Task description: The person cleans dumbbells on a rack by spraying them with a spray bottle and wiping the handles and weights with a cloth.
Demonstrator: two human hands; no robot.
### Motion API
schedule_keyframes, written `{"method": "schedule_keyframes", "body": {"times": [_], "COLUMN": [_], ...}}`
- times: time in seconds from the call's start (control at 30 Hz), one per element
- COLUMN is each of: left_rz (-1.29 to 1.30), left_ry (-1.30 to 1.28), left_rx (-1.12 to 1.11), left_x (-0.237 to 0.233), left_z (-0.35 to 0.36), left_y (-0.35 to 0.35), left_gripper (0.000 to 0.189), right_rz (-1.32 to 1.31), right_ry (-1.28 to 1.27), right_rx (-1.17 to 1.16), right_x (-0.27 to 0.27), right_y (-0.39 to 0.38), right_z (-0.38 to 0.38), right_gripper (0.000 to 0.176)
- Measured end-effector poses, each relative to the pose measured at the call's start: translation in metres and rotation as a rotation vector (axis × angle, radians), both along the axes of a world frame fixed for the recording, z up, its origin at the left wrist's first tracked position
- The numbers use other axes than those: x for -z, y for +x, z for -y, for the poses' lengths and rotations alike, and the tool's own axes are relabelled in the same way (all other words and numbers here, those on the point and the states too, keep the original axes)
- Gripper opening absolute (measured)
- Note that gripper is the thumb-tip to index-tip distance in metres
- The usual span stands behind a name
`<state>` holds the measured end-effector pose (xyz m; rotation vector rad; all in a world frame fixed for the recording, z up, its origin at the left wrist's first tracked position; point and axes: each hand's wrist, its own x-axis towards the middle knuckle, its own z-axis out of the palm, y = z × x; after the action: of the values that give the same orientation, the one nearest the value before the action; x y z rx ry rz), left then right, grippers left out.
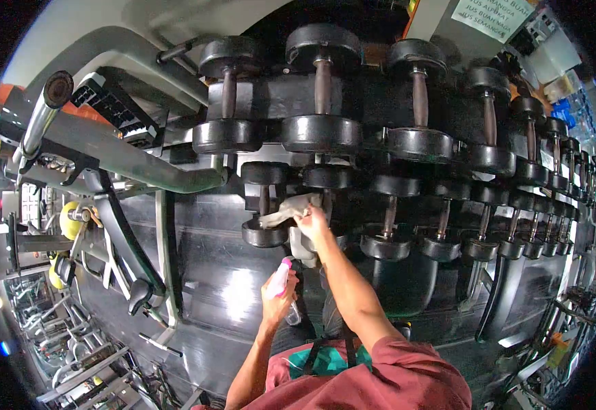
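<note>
Closed around a pink and white spray bottle (281, 279) is my left hand (277, 301), low in front of my body. My right hand (314, 225) grips a grey-beige cloth (291, 208), reaching to the lower row of the dumbbell rack. The cloth lies across the handle area of a black dumbbell (264, 234) and reaches toward the dumbbell (328, 176) beside it. Another light cloth-like item (303, 247) hangs just below my right hand. Part of the dumbbell behind my right hand is hidden.
Larger dumbbells (322, 133) line the upper row, and more dumbbells (385, 247) continue along the lower row to the right. A grey machine frame (165, 253) with a black pad (124, 232) stands at left. A paper sign (493, 17) is at the top right.
</note>
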<state>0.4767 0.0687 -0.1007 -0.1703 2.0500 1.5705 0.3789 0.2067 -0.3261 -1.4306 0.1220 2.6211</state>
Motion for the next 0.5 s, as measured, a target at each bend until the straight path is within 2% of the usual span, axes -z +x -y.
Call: {"method": "schedule_keyframes", "body": {"times": [0.07, 0.1, 0.17, 0.2, 0.27, 0.33, 0.4, 0.47, 0.5], "left_rz": [0.039, 0.041, 0.048, 0.052, 0.05, 0.088, 0.087, 0.085, 0.09], "left_ry": [-0.037, -0.046, -0.054, -0.032, -0.007, -0.012, -0.02, -0.028, -0.032], "left_rx": [-0.007, 0.031, 0.073, 0.075, 0.076, 0.053, 0.086, 0.114, 0.129], "left_x": [-0.002, -0.004, -0.004, -0.001, 0.0, -0.006, -0.011, -0.011, -0.01], "left_z": [0.0, 0.002, 0.006, 0.009, 0.009, 0.007, 0.004, 0.003, 0.003], "left_y": [-0.002, -0.003, -0.003, -0.003, -0.007, -0.012, -0.016, -0.016, -0.016], "left_gripper": [0.016, 0.017, 0.017, 0.018, 0.019, 0.02, 0.019, 0.019, 0.019], "right_rz": [-0.042, -0.105, -0.126, -0.267, -0.274, -0.079, -0.082, 0.114, 0.092], "right_ry": [-0.11, -0.113, -0.173, -0.177, -0.014, 0.164, 0.444, 0.687, 0.885], "right_rx": [0.116, 0.079, 0.039, 0.072, 0.109, 0.167, 0.156, -0.017, -0.043], "right_x": [0.004, -0.006, -0.061, -0.03, -0.034, -0.031, -0.032, -0.036, -0.042], "right_y": [-0.006, -0.009, 0.006, 0.025, 0.06, 0.086, 0.098, 0.091, 0.08], "right_z": [-0.033, -0.049, -0.076, -0.082, -0.093, -0.11, -0.122, -0.113, -0.101], "right_gripper": [0.018, 0.021, 0.021, 0.019, 0.018, 0.02, 0.026, 0.03, 0.031]}}
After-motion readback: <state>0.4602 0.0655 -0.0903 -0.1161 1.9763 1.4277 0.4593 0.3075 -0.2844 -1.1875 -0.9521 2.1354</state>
